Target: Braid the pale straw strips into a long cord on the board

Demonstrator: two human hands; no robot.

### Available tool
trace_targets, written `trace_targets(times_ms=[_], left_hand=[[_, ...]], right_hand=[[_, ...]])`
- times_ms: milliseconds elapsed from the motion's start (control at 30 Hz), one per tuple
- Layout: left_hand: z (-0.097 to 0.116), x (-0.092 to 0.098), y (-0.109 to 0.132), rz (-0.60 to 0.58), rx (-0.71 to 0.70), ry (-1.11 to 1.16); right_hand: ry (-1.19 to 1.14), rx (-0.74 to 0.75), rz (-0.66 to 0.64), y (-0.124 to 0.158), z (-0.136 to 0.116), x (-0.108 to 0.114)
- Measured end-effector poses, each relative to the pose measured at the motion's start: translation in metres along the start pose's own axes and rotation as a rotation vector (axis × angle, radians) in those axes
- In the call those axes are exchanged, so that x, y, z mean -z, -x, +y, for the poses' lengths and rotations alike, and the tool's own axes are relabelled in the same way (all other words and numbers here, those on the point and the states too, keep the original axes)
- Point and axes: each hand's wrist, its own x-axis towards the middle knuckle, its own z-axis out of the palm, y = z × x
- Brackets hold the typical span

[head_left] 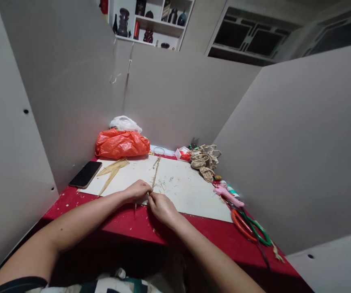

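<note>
Head view, looking down at a red table (212, 238) boxed in by grey panels. Clock bearings are taken from the meeting point of the hands.

- Left hand (138, 191): fingers curled together, pinched on the near end of the straw braid (155, 173). Knuckles up, resting at the near edge of the white board (190, 195).
- Right hand (162, 207): fingertips closed on the same braid end, touching the left hand's fingertips. The exact grip between the two hands is too small to make out.
- Straw braid: thin, tan, lying flat on the white board, running from the hands straight out toward 12 o'clock, its far end near the board's back edge.
- Loose straw strips (112, 169): on the board at 10 o'clock, fanned, well apart from the hands.
- Phone (85, 174): dark, face up, at 10 o'clock, just beside the board's left edge.
- Orange plastic bag (122, 143): at 11 o'clock, against the back panel, with a white plastic bag (125, 123) behind it.
- Woven straw pieces (205, 160): heaped at 1 o'clock, at the board's far right corner.
- Pink glue gun (228, 196): at 3 o'clock, off the board.
- Scissors (248, 226): orange and green handles, at 4 o'clock, just beside the glue gun.
</note>
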Motion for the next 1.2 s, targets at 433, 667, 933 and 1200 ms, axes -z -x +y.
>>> trace_targets(times_ms=[433,667,933,1200], left_hand=[[-0.005,0.004,0.001,-0.043,-0.040,-0.037],[-0.014,0.005,-0.006,-0.042,-0.095,-0.055],[-0.014,0.006,-0.010,-0.042,-0.160,-0.104],[-0.020,0.002,-0.015,0.021,-0.276,-0.197]], right_hand=[[-0.085,0.161,-0.023,0.065,-0.034,-0.030],[-0.253,0.090,0.137,0.059,-0.013,-0.025],[-0.333,-0.033,0.229,0.014,0.050,0.004],[-0.103,-0.050,0.235,-0.069,0.097,0.022]])
